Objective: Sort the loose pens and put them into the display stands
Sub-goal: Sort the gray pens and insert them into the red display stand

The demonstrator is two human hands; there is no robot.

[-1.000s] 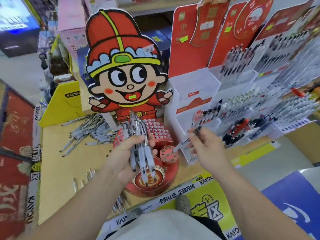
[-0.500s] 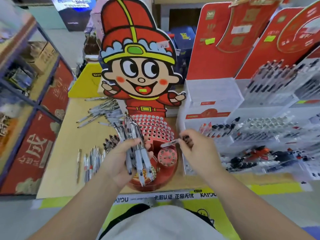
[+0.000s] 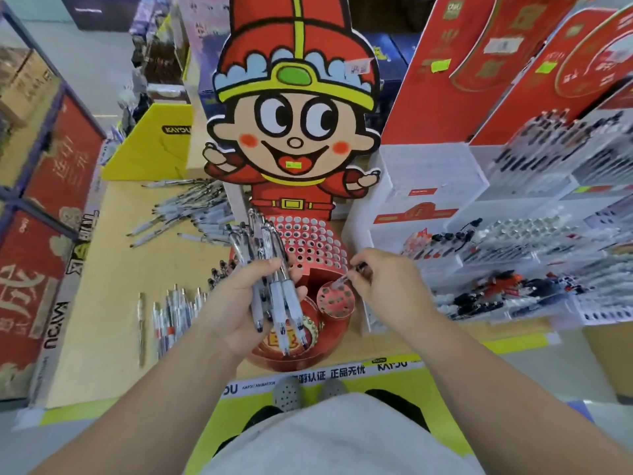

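My left hand [image 3: 239, 299] grips a bundle of grey-white pens [image 3: 277, 279], tips pointing down, over the red cartoon display stand [image 3: 310, 241]. My right hand [image 3: 387, 286] pinches a single pen [image 3: 346, 277] whose tip is at the small round holed holder [image 3: 335, 298] on the stand's front. The stand's sloped panel of holes shows no pens in it. More loose pens lie in a pile [image 3: 181, 217] behind and in a row [image 3: 171, 313] to the left on the yellow table [image 3: 102, 286].
White tiered stands [image 3: 513, 241] full of pens stand at the right with red backing cards. A yellow box [image 3: 154, 145] sits at the back left. Red panelled shelving [image 3: 37, 217] borders the left. The table's front edge is just before my feet.
The view has swung left and closer to the cartoon stand. My right hand has brought its pen down and left, from the white stand to the round holder. The left hand keeps its bundle.
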